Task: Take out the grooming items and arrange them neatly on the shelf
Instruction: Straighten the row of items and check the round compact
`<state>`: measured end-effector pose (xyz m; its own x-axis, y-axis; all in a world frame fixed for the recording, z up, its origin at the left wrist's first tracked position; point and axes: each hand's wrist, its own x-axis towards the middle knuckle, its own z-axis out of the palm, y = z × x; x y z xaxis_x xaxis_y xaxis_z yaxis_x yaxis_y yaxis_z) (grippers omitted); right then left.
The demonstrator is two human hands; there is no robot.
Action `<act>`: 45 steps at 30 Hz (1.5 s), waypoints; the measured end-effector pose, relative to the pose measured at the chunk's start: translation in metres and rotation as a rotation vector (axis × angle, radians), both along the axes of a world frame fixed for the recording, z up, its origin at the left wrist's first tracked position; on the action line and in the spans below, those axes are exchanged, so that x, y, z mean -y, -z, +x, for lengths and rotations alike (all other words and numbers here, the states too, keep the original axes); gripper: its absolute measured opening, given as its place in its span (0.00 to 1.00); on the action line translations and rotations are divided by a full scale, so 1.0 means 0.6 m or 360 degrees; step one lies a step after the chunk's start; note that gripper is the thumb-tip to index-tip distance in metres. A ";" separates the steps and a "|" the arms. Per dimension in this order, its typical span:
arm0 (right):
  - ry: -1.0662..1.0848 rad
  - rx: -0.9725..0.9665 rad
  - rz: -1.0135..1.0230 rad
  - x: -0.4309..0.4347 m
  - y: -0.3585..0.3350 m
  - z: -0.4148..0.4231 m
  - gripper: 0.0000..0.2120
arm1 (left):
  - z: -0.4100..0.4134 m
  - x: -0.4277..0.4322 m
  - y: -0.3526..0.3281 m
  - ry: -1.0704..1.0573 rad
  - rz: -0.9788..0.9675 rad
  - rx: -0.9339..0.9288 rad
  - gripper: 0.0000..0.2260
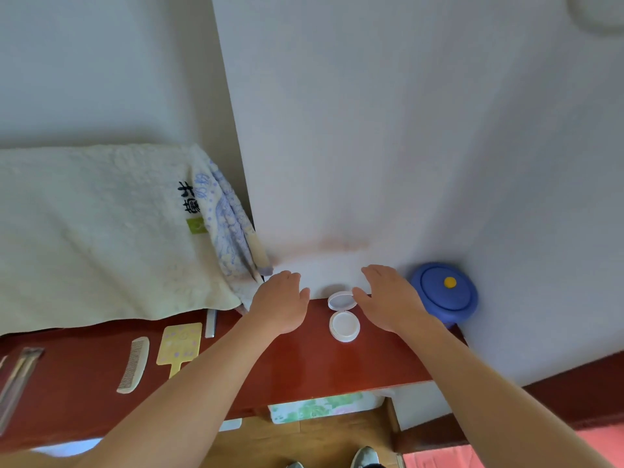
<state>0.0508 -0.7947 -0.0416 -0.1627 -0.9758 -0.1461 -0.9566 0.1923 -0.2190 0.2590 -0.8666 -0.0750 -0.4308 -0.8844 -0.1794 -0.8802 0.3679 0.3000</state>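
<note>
On a glossy red-brown shelf (pixel 304 366) against a white wall, one small round white compact (pixel 343 317) lies flipped open, its lid toward the wall. Two bare hands hover on either side of it. The left hand (pixel 280 302) is released, with fingers relaxed and grasping nothing. The right hand (pixel 388 298) is equally loose and empty, its thumb just beside the compact's lid. Right of that hand sits one round blue container (pixel 445 292) with a yellow dot on top. Left along the shelf lie one slim pale stick (pixel 211 323), one yellow hand mirror (pixel 180 344), one cream comb (pixel 134 364) and a blurred metal tool (pixel 20 376). One white towel (pixel 101 231) hangs above them.
</note>
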 end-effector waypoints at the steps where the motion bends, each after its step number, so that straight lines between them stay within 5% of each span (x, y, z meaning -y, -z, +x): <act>1: 0.0005 -0.0010 -0.0007 -0.003 -0.004 0.000 0.23 | 0.001 -0.002 -0.004 0.0013 -0.0048 0.0012 0.19; 11: -0.0145 -0.0162 -0.0130 -0.042 -0.038 -0.023 0.25 | 0.001 -0.029 -0.036 0.0023 -0.0416 0.0083 0.18; 24: -0.0342 -0.0106 -0.0149 -0.132 -0.059 -0.078 0.23 | -0.036 -0.177 -0.068 -0.0288 -0.0497 0.0048 0.24; 27: -0.0413 -0.0082 -0.0128 -0.146 -0.059 -0.071 0.20 | -0.025 -0.220 -0.068 -0.0368 -0.0494 0.0038 0.18; 38: -0.0659 0.0060 -0.0255 -0.162 -0.069 0.021 0.20 | 0.078 -0.314 -0.101 -0.0596 -0.0545 0.0014 0.17; 45: -0.0884 0.0108 -0.0220 -0.183 -0.092 0.151 0.23 | 0.201 -0.378 -0.117 -0.0766 -0.0517 0.0085 0.28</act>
<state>0.1414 -0.6850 0.0136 0.3846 -0.9231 -0.0033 -0.8890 -0.3694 -0.2706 0.3797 -0.6396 -0.0048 0.0354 -0.9917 0.1237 -0.9818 -0.0115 0.1894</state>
